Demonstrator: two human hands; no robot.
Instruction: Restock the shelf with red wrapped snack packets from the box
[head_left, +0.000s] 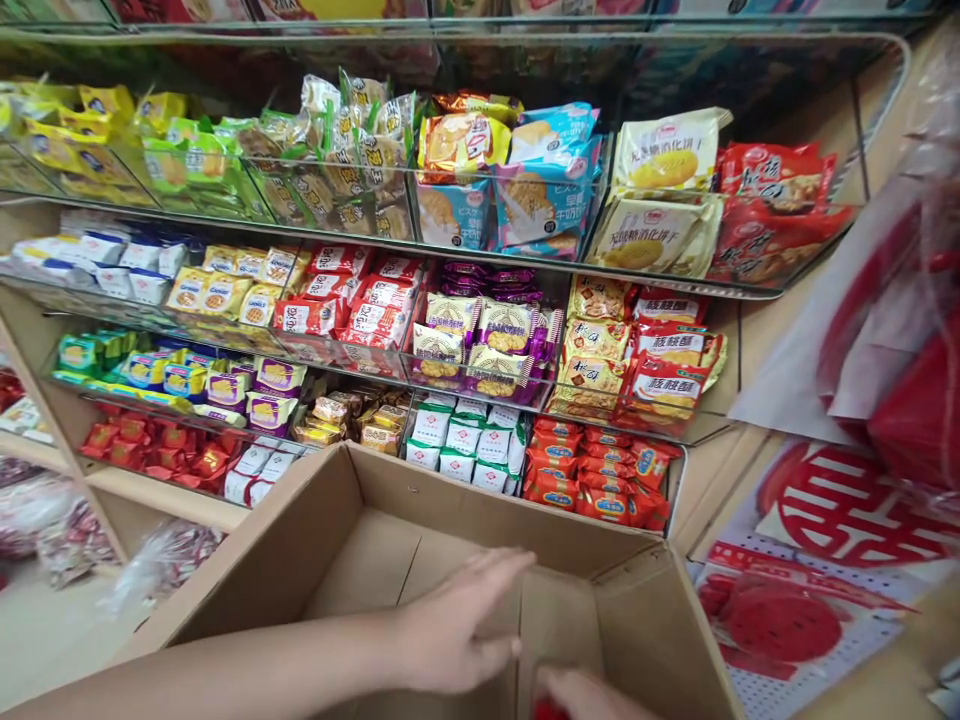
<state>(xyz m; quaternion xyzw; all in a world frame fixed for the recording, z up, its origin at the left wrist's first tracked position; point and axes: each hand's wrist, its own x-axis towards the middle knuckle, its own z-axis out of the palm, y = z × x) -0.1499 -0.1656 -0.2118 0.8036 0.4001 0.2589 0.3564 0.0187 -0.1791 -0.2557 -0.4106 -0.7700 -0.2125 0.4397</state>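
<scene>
An open cardboard box (480, 500) stands in front of me, its bottom flaps showing inside. My left hand (457, 625) reaches in from the left over the box, open, with its fingers stretched out and its thumb apart. Nothing shows in it. At the bottom edge, my right hand (589, 695) is blurred and mostly cut off. Its fingers curl at a small red thing (551, 709), too little of which shows to name it.
Beyond the box, shelves with clear dividers hold wrapped biscuits, among them red packets (600, 475) and white-and-green packets (465, 440). Red decorations (784, 620) hang at the right. Plastic bags (161, 565) lie at the lower left.
</scene>
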